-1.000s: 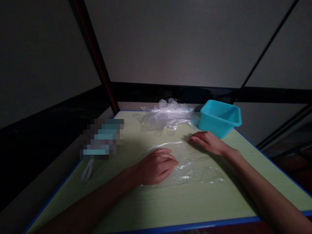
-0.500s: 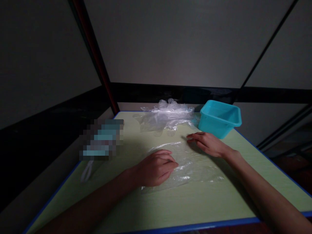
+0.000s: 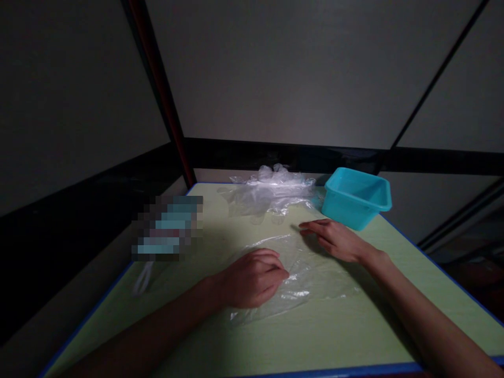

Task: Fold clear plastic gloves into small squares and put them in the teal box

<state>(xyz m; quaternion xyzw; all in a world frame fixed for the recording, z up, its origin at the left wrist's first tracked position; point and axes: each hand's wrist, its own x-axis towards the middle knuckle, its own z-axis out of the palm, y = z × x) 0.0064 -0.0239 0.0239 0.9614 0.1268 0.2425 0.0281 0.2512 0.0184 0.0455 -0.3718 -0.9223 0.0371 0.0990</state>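
Note:
A thin, clear disposable plastic glove [image 3: 297, 294] lies spread and wrinkled on the table, its outline hard to make out. My left hand [image 3: 255, 278] rests over its left part, fingers curled together and gripping the film at the fingertips. Just beyond the film's far right edge is my right hand [image 3: 331, 239], palm down, fingers stretched out and holding nothing; a shadow lies under it. At the back of the table sits a loose pile of clear plastic gloves [image 3: 271, 194], with rounded finger ends showing at its near side.
A turquoise plastic basket [image 3: 346, 210] stands at the back right, beside the pile. On the left lies a blurred-out object [image 3: 169, 231] with a pale strap loop [image 3: 142, 278]. The pale green table [image 3: 189, 331] has a blue edge, with dark panelled walls [image 3: 283, 79] behind.
The view has tilted slightly, so everything sits a little lower. My right hand has shifted slightly left; my left hand keeps its place on the film.

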